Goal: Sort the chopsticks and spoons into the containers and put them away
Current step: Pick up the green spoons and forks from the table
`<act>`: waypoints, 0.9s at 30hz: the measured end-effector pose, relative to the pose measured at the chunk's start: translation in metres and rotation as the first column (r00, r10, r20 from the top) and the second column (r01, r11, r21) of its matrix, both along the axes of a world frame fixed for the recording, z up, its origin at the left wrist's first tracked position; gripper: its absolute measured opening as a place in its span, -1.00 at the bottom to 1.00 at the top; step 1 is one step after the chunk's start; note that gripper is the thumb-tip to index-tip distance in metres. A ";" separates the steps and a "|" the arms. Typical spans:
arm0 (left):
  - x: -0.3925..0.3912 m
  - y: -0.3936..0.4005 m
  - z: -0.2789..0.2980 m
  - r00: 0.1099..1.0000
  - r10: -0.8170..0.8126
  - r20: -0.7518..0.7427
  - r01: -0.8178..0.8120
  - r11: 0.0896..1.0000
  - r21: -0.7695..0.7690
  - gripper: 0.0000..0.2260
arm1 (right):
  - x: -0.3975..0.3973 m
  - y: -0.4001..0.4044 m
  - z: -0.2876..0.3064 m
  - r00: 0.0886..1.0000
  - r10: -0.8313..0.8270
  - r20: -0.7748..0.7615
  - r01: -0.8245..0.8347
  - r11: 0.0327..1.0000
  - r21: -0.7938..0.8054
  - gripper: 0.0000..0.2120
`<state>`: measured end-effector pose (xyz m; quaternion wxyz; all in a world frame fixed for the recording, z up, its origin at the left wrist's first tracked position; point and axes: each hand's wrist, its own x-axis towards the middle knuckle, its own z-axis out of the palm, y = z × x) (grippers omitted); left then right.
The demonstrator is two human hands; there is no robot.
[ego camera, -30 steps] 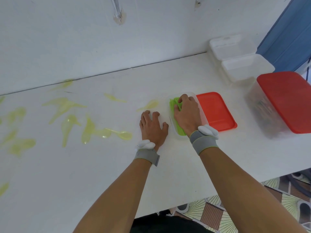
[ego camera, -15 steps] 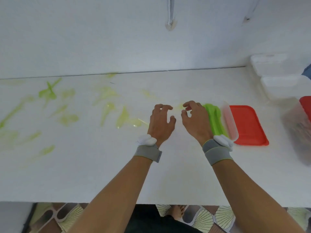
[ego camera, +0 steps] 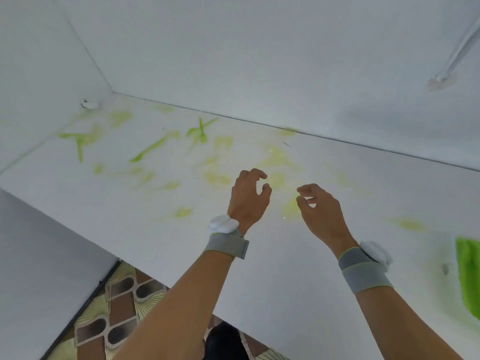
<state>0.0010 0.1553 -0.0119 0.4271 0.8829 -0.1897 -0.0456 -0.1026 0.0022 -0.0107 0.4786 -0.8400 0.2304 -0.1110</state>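
Spoons and chopsticks, all pale or bright green and heavily blurred, lie scattered flat on the white desk [ego camera: 285, 276], mostly ahead and to the left of both hands. Individual pieces cannot be told apart reliably; the sharpest are a crossed green pair [ego camera: 200, 129] near the back wall, a long green piece [ego camera: 150, 149] lying diagonally, and another crossed pair [ego camera: 79, 141] at far left. One faint green piece [ego camera: 292, 207] lies between the two hands, just beside the right thumb side. A mass of bright green utensils [ego camera: 468, 276] shows at the right edge; its container is not discernible.

Left hand [ego camera: 248, 198]: above the desk, fingers loosely curled, holding nothing. Right hand [ego camera: 320, 209]: likewise raised, fingers curled in a relaxed arc, holding nothing.

Governing relation: the bulk of loose pieces lies forward-left, so the left hand is nearer to them; the piece between the hands favours the right. Long axes vary, so each grasp probably needs its own wrist alignment
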 end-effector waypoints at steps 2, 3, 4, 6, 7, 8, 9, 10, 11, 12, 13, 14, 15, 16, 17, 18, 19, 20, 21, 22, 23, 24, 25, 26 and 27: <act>0.032 0.028 -0.002 0.999 0.053 -0.005 -0.053 0.999 0.003 -0.84 | 0.031 0.022 0.000 0.999 0.034 -0.004 -0.034 0.999 0.015 -0.85; 0.050 0.043 -0.003 0.997 0.076 -0.009 -0.076 0.997 0.008 -0.85 | 0.048 0.034 -0.001 0.999 0.049 -0.001 -0.049 0.999 0.012 -0.85; 0.068 0.056 -0.003 0.996 0.093 -0.011 -0.093 0.996 0.014 -0.85 | 0.066 0.045 -0.001 0.998 0.061 0.002 -0.061 0.998 0.010 -0.86; 0.106 0.080 -0.006 0.994 0.111 -0.008 -0.110 0.993 0.028 -0.85 | 0.100 0.067 -0.003 0.998 0.067 -0.014 -0.067 0.998 0.013 -0.88; 0.125 0.090 -0.007 0.993 0.116 -0.003 -0.116 0.993 0.033 -0.85 | 0.117 0.076 -0.003 0.997 0.068 -0.030 -0.068 0.998 0.016 -0.88; 0.145 0.100 -0.008 0.993 0.118 -0.002 -0.118 0.992 0.038 -0.85 | 0.134 0.086 -0.004 0.997 0.070 -0.044 -0.069 0.997 0.019 -0.89; 0.164 0.108 -0.010 0.993 0.119 -0.004 -0.118 0.992 0.045 -0.85 | 0.150 0.094 -0.005 0.996 0.071 -0.055 -0.070 0.997 0.020 -0.89; 0.181 0.115 -0.012 0.993 0.117 -0.009 -0.116 0.992 0.052 -0.84 | 0.164 0.101 -0.007 0.996 0.070 -0.063 -0.069 0.997 0.017 -0.89; 0.200 0.122 -0.013 0.994 0.112 -0.012 -0.111 0.992 0.060 -0.84 | 0.180 0.108 -0.008 0.996 0.064 -0.069 -0.063 0.998 0.014 -0.90; 0.216 0.127 -0.014 0.994 0.106 -0.012 -0.105 0.992 0.071 -0.84 | 0.193 0.115 -0.008 0.996 0.057 -0.074 -0.056 0.998 0.011 -0.90; 0.234 0.132 -0.015 0.995 0.100 -0.013 -0.099 0.991 0.089 -0.83 | 0.207 0.122 -0.009 0.996 0.051 -0.079 -0.050 0.999 0.008 -0.90; 0.250 0.135 -0.017 0.995 0.095 -0.011 -0.093 0.989 0.114 -0.82 | 0.219 0.128 -0.010 0.996 0.041 -0.084 -0.041 0.999 0.008 -0.89; 0.267 0.137 -0.018 0.996 0.092 -0.013 -0.089 0.985 0.145 -0.80 | 0.229 0.133 -0.010 0.996 0.032 -0.089 -0.031 0.999 0.011 -0.89; 0.281 0.137 -0.021 0.996 0.090 -0.012 -0.086 0.980 0.181 -0.78 | 0.239 0.137 -0.011 0.995 0.025 -0.093 -0.023 1.000 0.014 -0.89; 0.294 0.137 -0.022 0.996 0.092 -0.007 -0.088 0.972 0.218 -0.75 | 0.246 0.141 -0.012 0.995 0.021 -0.097 -0.019 1.000 0.015 -0.89; 0.308 0.135 -0.024 0.996 0.095 0.000 -0.092 0.964 0.249 -0.73 | 0.255 0.142 -0.014 0.995 0.017 -0.102 -0.016 1.000 0.014 -0.89; 0.322 0.132 -0.027 0.995 0.096 0.007 -0.094 0.958 0.272 -0.71 | 0.265 0.143 -0.016 0.994 0.011 -0.112 -0.009 1.000 0.018 -0.89; 0.326 0.130 -0.027 0.995 0.096 0.023 -0.099 0.952 0.289 -0.68 | 0.265 0.145 -0.016 0.993 0.012 -0.115 -0.009 1.000 0.025 -0.89; 0.335 0.127 -0.030 0.995 0.097 0.031 -0.102 0.945 0.312 -0.67 | 0.271 0.145 -0.016 0.993 0.009 -0.118 -0.006 1.000 0.028 -0.89; 0.344 0.125 -0.033 0.994 0.097 0.039 -0.105 0.935 0.339 -0.66 | 0.277 0.146 -0.018 0.993 0.004 -0.121 -0.001 1.000 0.027 -0.89; 0.351 0.122 -0.037 0.994 0.100 0.049 -0.111 0.922 0.372 -0.66 | 0.284 0.145 -0.020 0.993 0.000 -0.122 0.003 1.000 0.023 -0.89; 0.357 0.121 -0.041 0.993 0.104 0.057 -0.119 0.908 0.403 -0.67 | 0.289 0.145 -0.021 0.993 -0.005 -0.120 0.008 1.000 0.023 -0.89; 0.363 0.119 -0.045 0.992 0.109 0.069 -0.128 0.893 0.432 -0.69 | 0.296 0.144 -0.022 0.993 -0.011 -0.119 0.014 1.000 0.025 -0.89; 0.368 0.117 -0.049 0.990 0.115 0.083 -0.140 0.879 0.457 -0.72 | 0.301 0.143 -0.023 0.993 -0.015 -0.115 0.018 0.999 0.033 -0.89; 0.372 0.117 -0.052 0.987 0.124 0.099 -0.156 0.864 0.478 -0.74 | 0.305 0.142 -0.024 0.993 -0.017 -0.115 0.021 0.999 0.036 -0.89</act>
